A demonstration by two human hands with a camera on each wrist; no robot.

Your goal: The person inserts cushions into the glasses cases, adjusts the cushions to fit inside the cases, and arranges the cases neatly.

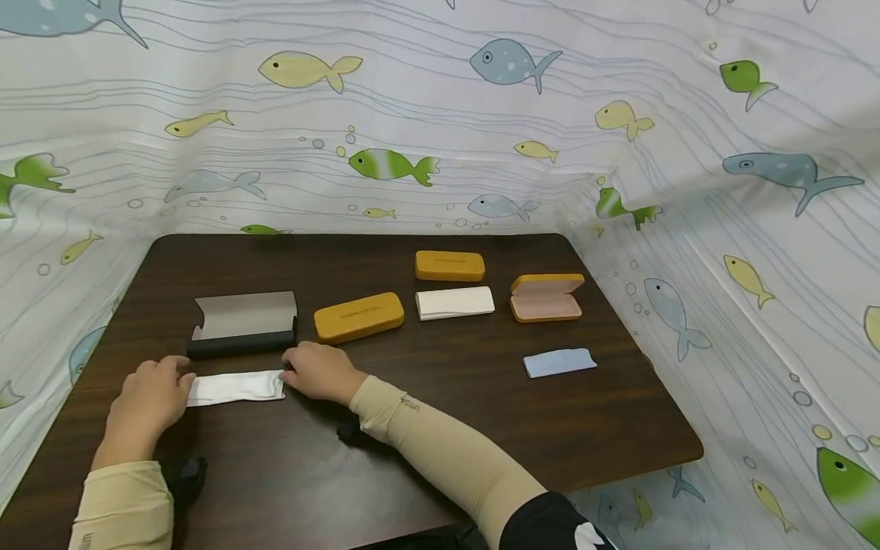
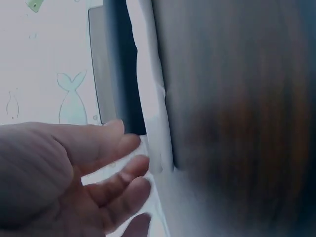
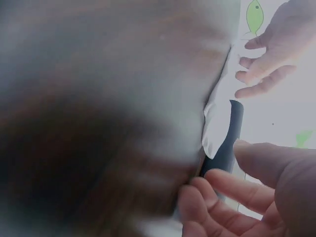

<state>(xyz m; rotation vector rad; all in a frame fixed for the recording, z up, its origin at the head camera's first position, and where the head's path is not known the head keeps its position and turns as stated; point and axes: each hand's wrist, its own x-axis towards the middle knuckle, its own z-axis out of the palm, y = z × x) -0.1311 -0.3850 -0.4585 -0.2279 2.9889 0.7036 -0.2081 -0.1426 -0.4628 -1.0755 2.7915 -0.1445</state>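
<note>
A folded white cloth (image 1: 237, 387) lies as a long strip near the left of the table. At its left end is my left hand (image 1: 147, 401), the fingers loosely bent and the thumb apart from them in the left wrist view. My right hand (image 1: 323, 372) is beside the cloth's other end; the right wrist view shows a gap between its thumb and fingers, with nothing between them. Just behind the cloth, an open dark glasses case (image 1: 242, 345) shows a grey inside and a raised lid.
Two closed yellow glasses cases (image 1: 359, 318) (image 1: 450, 266) lie toward the back, with a folded white cloth (image 1: 454, 303) near them. Farther right, an open yellow case (image 1: 546, 298) shows a pink lining. In front of it lies a light blue cloth (image 1: 560, 363). A fish-patterned curtain (image 1: 426, 114) surrounds the table.
</note>
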